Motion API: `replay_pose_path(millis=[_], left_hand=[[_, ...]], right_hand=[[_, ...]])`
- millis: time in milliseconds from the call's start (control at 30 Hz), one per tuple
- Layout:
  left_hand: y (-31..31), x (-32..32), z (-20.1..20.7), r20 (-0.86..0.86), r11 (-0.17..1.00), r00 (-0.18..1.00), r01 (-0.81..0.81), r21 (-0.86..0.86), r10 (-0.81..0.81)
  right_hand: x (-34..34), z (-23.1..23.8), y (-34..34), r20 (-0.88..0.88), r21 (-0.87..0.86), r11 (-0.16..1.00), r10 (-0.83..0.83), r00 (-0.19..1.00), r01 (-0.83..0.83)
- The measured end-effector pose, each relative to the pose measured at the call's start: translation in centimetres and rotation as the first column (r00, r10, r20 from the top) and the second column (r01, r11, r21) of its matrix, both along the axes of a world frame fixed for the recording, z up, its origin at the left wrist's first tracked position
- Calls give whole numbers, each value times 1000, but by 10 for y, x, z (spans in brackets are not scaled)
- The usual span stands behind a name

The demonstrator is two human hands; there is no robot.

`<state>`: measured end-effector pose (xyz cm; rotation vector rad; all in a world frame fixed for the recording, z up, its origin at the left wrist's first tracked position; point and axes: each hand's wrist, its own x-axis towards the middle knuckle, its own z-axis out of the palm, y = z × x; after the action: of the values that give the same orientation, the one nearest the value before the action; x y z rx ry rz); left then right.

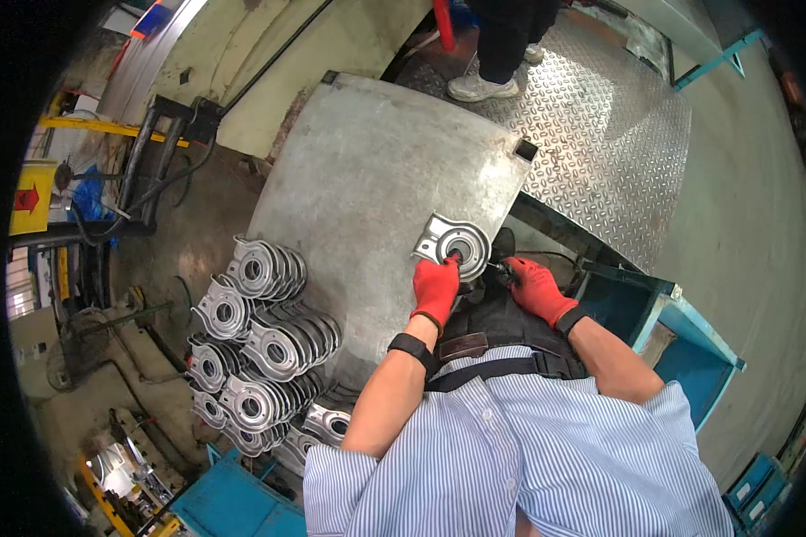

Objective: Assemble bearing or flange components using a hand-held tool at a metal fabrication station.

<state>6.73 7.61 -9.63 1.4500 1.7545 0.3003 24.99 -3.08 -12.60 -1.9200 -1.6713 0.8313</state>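
From my far seat, I see my left hand (436, 286), fingers curled on a metal part (439, 235) by the bench's (376, 170) near right edge. My right hand's (537, 288) fingers pinch a small dark thing (504, 270). A blue stand (694, 358) sits close right. Part piles (282, 345) crowd the left. Beyond, someone's shoe (484, 88) rests on bumpy metal (600, 134).

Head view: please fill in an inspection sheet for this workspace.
Surface: scuffed grey metal tabletop
Parts: silver ring-ended metal bracket near the tabletop's edge; stacks of similar silver brackets to its left
Clutter: crumpled blue sheeting, far left
Hands: red-gloved left hand grips the bracket; red-gloved right hand holds a small dark object, kind unclear
Cables: black cable or hose, left side
Surroundings: textured metal floor plate; a person's pale shoe beyond the tabletop
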Motion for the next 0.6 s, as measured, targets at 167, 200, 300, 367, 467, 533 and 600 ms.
replay_pose_path(millis=[167,200,300,367,467,533,600], left_hand=[[4,4,34,325,990,944,-3,-143,50],[4,5,43,453,968,877,-47,-248,159],[6,-10,49,656,942,693,-108,-318,301],[2,-22,57,694,958,671,-91,-273,262],[-16,-59,84,588,995,804,-63,-71,93],[-34,-65,115,340,984,937,-128,127,78],[-53,-87,144,324,962,946,-118,248,33]], right_hand=[[14,29,2,-255,140,891,-388,885,431],[19,23,-2,-275,120,873,-428,861,473],[20,25,-6,-180,87,863,-477,860,497],[17,14,-15,-70,68,875,-475,877,479],[13,6,-19,-138,32,930,-358,923,366],[14,1,-21,-244,-6,951,-301,922,309],[10,3,-20,-291,-82,957,-289,912,277]])
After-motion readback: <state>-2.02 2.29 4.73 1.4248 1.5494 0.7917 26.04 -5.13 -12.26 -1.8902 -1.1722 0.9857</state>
